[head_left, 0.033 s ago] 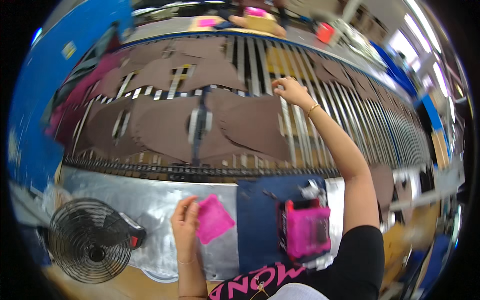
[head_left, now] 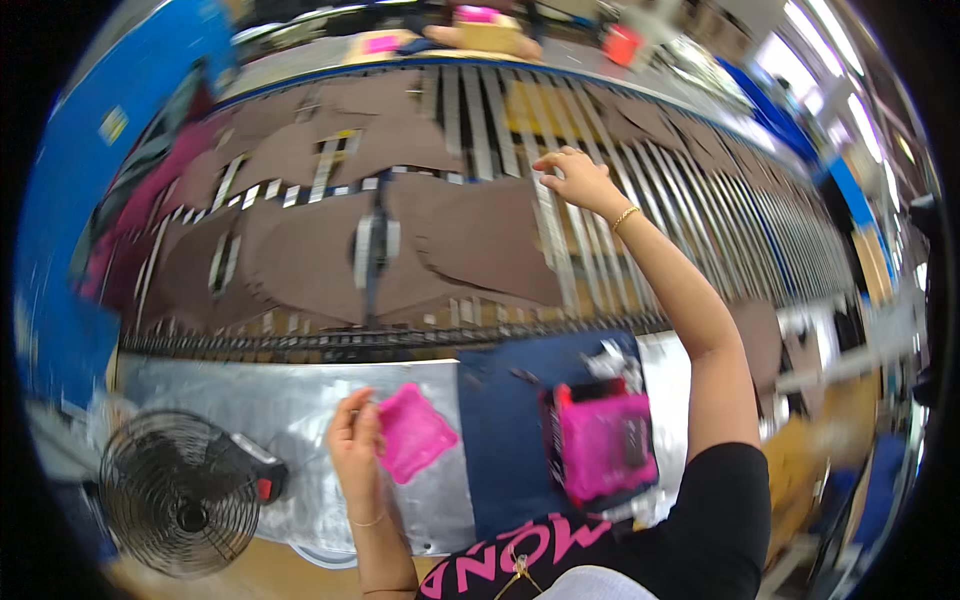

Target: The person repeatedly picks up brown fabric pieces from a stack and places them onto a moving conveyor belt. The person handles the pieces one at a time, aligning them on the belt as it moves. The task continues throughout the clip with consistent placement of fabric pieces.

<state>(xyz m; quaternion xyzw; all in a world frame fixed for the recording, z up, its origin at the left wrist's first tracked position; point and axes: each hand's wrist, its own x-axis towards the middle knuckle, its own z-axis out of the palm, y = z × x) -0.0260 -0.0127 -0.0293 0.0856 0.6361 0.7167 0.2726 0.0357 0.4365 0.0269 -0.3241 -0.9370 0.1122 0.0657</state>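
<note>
My right hand [head_left: 578, 182] reaches out over the slats of a long rack [head_left: 650, 230], its fingers bent and the thumb apart from the index finger. Nothing shows between them. Just left of it lie flat brown curved cut pieces [head_left: 490, 235], some overlapping, in rows on the slats. My left hand [head_left: 354, 440] hovers by the metal tabletop [head_left: 300, 385] with its fingers curled together. Whatever it may pinch is too small and blurred to name. Close to its fingertips is a bright pink square [head_left: 415, 432] with wavy edges.
A black wire-cage fan [head_left: 185, 490] stands at the near left. Right of the pink square, a pink and black box-like holder [head_left: 605, 445] rests on a dark blue cloth [head_left: 500, 410]. A blue panel [head_left: 110, 150] rises at the left. More brown pieces [head_left: 650, 125] lie at the far right.
The rack and table have shifted slightly left in the view. Both hands keep nearly the same pose, and nothing is visibly picked up or let go.
</note>
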